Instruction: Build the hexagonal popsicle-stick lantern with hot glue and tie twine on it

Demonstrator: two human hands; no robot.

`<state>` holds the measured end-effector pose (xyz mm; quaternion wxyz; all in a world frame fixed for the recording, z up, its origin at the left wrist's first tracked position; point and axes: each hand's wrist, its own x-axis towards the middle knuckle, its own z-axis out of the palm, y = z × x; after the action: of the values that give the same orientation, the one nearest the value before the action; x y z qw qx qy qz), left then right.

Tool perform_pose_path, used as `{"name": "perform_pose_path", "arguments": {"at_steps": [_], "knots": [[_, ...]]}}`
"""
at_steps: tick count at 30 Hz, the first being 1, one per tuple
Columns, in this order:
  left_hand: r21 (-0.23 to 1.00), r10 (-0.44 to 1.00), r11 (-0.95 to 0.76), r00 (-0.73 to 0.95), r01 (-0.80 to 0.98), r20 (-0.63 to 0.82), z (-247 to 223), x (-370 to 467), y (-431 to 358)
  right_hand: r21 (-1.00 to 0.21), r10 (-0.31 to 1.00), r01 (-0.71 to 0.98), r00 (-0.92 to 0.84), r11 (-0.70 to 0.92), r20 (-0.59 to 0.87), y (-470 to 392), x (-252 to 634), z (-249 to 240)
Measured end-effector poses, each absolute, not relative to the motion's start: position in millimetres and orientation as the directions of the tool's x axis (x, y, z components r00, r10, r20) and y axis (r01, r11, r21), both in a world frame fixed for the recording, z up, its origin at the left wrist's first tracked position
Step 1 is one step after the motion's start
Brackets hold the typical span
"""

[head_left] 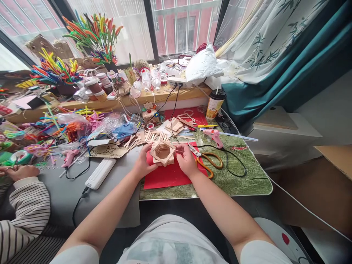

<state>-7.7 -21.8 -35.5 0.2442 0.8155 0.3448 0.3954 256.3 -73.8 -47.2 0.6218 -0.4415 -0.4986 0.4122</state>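
- The hollow, pale wooden stick structure (167, 160) is at frame centre, over flat red paper (167, 178).
- Left hand (143, 161) and right hand (187, 160), fingers part-curled, grip opposite sides, seemingly steadying it.

The person wears a soft white T-shirt (170, 224) at the bottom middle. On its front is a big, pale blue-grey print (189, 253). The short sleeves (78, 255), bottom left and bottom right, are plain white. The left hand (143, 161) and right hand (187, 160) are bare.
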Motion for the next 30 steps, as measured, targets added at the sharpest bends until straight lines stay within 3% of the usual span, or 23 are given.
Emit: {"name": "perform_pose_path", "arguments": {"at_steps": [5,14,24,30], "knots": [[0.734,0.767,-0.613,0.445,0.293,0.462,-39.0,-11.7,-24.3,-0.967,0.960,-0.049,0.142,0.251,0.242,-74.7,257.0,-46.1],[0.643,0.739,-0.654,0.518,0.399,0.430,-31.1,-13.9,-25.1,-0.944,0.945,0.055,0.031,0.324,0.326,-82.1,258.5,-32.5],[0.671,0.789,-0.589,0.498,0.450,0.359,-27.1,-11.5,-17.6,-0.970,0.970,0.036,0.029,0.242,0.243,-71.5,258.6,-37.3],[0.672,0.762,-0.624,0.503,0.400,0.408,-26.1,-10.1,-21.4,-0.961,0.961,0.029,0.010,0.276,0.276,-77.8,261.0,-25.2]]}}
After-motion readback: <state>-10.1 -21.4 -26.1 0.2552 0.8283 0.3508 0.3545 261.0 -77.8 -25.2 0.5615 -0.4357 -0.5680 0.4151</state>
